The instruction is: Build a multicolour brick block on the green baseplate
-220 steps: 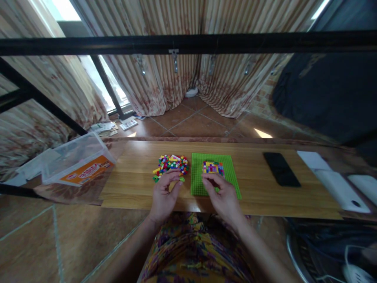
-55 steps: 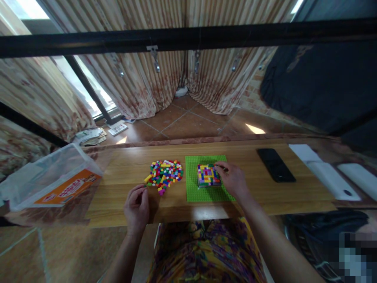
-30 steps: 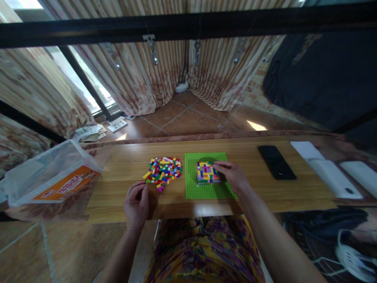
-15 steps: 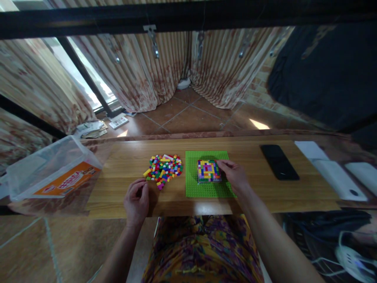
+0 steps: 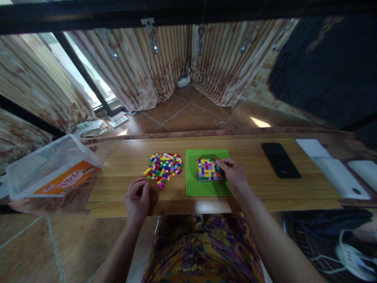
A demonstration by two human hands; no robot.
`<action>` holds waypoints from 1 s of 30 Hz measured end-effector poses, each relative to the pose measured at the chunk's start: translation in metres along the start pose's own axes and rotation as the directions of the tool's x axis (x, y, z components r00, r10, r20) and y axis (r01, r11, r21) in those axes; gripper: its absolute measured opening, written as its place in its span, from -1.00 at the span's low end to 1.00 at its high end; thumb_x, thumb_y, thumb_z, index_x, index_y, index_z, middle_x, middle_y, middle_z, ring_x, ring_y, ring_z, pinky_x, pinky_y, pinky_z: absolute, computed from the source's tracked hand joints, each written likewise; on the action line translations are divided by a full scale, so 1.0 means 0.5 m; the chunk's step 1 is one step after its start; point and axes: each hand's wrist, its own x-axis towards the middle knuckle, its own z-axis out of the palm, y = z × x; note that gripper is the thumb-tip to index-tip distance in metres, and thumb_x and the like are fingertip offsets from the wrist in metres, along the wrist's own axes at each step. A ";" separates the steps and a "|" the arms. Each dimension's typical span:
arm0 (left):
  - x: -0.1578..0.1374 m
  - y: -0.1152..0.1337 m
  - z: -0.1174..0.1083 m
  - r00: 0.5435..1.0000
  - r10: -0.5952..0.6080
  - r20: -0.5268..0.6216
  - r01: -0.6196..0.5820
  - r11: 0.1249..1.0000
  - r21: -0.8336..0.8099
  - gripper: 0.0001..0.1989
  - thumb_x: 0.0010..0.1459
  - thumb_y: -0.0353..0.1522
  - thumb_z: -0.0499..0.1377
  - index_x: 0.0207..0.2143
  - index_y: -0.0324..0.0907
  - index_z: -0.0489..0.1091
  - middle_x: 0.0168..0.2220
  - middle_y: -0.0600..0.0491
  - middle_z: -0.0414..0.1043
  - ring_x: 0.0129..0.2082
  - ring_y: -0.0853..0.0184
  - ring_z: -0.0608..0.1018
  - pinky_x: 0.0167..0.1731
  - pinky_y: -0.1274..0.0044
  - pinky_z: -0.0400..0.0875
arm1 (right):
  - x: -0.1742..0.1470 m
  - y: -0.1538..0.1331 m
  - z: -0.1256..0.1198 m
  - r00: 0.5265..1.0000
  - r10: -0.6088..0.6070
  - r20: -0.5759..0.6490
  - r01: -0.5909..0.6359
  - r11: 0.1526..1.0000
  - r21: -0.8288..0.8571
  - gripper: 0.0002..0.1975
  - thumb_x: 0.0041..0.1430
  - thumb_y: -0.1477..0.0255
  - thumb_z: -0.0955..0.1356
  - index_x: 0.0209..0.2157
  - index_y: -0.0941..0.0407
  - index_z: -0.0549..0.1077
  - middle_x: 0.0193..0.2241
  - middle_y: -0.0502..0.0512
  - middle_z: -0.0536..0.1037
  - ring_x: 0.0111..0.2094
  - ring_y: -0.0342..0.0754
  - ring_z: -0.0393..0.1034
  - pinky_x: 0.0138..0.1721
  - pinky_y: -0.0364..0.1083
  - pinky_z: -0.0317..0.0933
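A many-coloured block of toy bricks (image 5: 207,169) stands on the green baseplate (image 5: 192,189). My right hand (image 5: 234,173) reaches in from the right, thumb and fingertips pinched together at the block's upper right edge. Whatever small piece lies between those fingertips is hidden. To the left of the baseplate, a loose pile of small mixed-colour bricks (image 5: 166,167) is spread on the wooden table. My left hand (image 5: 138,198) rests on its side near the table's front edge, just below the pile's left end. Its fingers are curled in, and their inside cannot be seen.
A black phone (image 5: 281,160) lies on the table's right part, with white objects (image 5: 338,177) beyond it. At the far left stands a clear plastic box (image 5: 53,167) with an orange label. A dark bar (image 5: 176,13) crosses overhead, and curtains hang behind the table.
The view has shifted slightly. My right hand stays at the block's upper right edge, its fingertips slightly nearer the block. My left hand keeps its place, and the pile looks the same.
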 end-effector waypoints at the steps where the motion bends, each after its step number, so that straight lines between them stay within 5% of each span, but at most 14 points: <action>1: 0.000 0.000 0.000 1.000 -0.004 0.002 0.004 1.000 -0.001 -0.86 0.15 -0.31 0.18 -0.38 -0.19 0.48 -0.24 -0.02 0.51 -0.22 0.31 0.56 -0.13 0.42 0.48 | 0.000 0.000 0.001 1.000 -0.001 -0.001 0.001 1.000 0.003 -0.63 -0.35 0.11 0.54 -0.57 0.11 0.54 -0.57 0.02 0.55 -0.51 -0.12 0.34 -0.40 -0.11 0.20; 30: 0.003 0.013 -0.001 1.000 0.002 0.029 -0.004 0.999 0.050 -0.83 0.14 -0.28 0.16 -0.39 -0.19 0.47 -0.27 -0.02 0.52 -0.23 0.29 0.56 -0.14 0.40 0.48 | -0.006 0.006 -0.002 1.000 -0.006 0.006 0.006 1.000 -0.017 -0.61 -0.26 0.06 0.48 -0.52 0.10 0.51 -0.56 -0.01 0.51 -0.50 -0.12 0.30 -0.42 -0.12 0.16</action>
